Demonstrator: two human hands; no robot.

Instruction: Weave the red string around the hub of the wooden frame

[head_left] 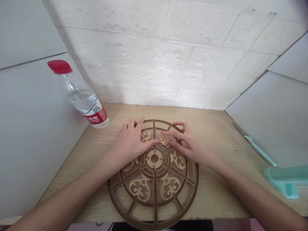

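Fingers [131,125] of left hand [128,144] and right hand [192,149], spread wide on fretwork wooden disc [156,195]

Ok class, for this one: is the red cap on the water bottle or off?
On: the red cap sits squarely on the neck of the clear plastic water bottle.

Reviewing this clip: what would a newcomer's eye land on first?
The large round fretwork wooden disc dominates the middle of the tabletop, with the left hand and right hand on its far half. Behind it to the left stands out a clear water bottle with a red cap.
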